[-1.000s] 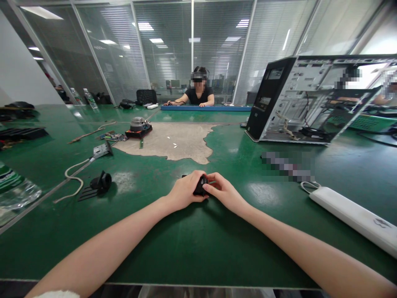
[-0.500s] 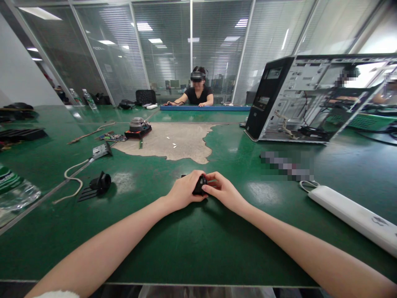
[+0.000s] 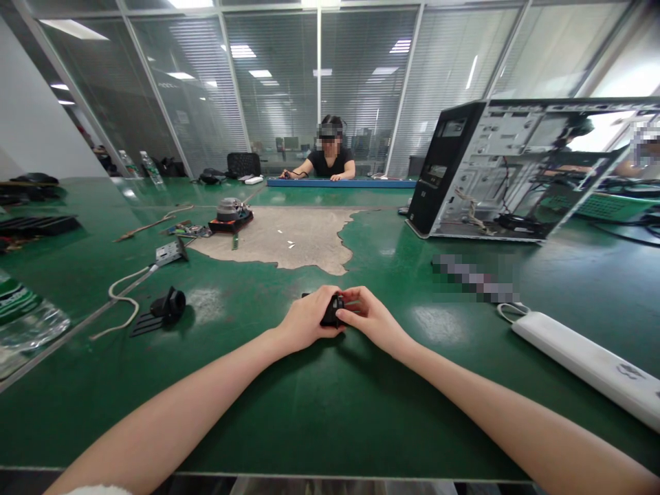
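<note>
A small black part (image 3: 331, 313) is held between both hands, low over the green table (image 3: 309, 405) near the middle of the view. My left hand (image 3: 308, 320) wraps round it from the left, with its fingers closed and the back of the hand upward. From the right, my right hand (image 3: 368, 316) pinches the near end of the part with thumb and fingers. Much of the part is covered by the left hand. Some way to the left lies a black plastic piece with a round collar and prongs (image 3: 168, 307).
An open computer case (image 3: 448, 168) and a white power strip (image 3: 582, 357) are at the right. A heatsink with a fan (image 3: 230, 213), a metal bracket (image 3: 171, 252) and a plastic bottle (image 3: 28, 316) are at the left. Across the table sits a person (image 3: 331, 161).
The camera view has shifted slightly, so the scene sits a little lower. Both hands keep nearly the same hold on the black part.
</note>
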Motion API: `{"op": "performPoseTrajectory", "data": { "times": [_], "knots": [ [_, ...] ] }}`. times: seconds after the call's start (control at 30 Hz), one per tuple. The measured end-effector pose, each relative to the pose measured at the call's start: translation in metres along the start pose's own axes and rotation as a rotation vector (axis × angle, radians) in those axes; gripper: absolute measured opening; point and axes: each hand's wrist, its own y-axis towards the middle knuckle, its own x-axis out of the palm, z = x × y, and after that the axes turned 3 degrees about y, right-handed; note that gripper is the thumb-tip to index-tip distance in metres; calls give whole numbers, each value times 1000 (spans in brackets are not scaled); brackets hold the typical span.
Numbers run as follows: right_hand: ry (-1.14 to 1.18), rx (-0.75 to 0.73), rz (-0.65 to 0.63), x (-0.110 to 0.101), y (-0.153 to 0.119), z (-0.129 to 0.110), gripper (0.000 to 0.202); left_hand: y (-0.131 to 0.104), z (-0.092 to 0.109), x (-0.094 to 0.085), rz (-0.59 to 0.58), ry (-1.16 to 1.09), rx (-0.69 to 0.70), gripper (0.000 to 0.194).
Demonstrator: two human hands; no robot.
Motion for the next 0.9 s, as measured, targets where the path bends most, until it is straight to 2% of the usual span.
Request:
{"op": "performPoseTrajectory", "data": {
  "times": [0.2, 0.33, 0.5, 0.6, 0.73, 0.9],
  "knots": [
    [46, -77, -95, 0, -9, -3, 24, -1, 0, -2, -16, -2, -3, 57],
    [41, -44, -61, 1, -7, -3, 19, -1, 1, -1, 1, -10, -4, 55],
    [28, 6, -14, -2, 2, 2, 24, 0, 1, -1, 5, -17, -3, 56],
    [-7, 10, -52, -3, 1, 2, 23, 0, 2, -2, -3, -13, -6, 55],
    [12, -70, -111, -2, -7, -2, 24, -1, 2, -2, -13, -6, -5, 56],
    [23, -59, -74, 0, -7, -3, 21, -1, 2, -2, 6, -16, 1, 55]
  ]
}}
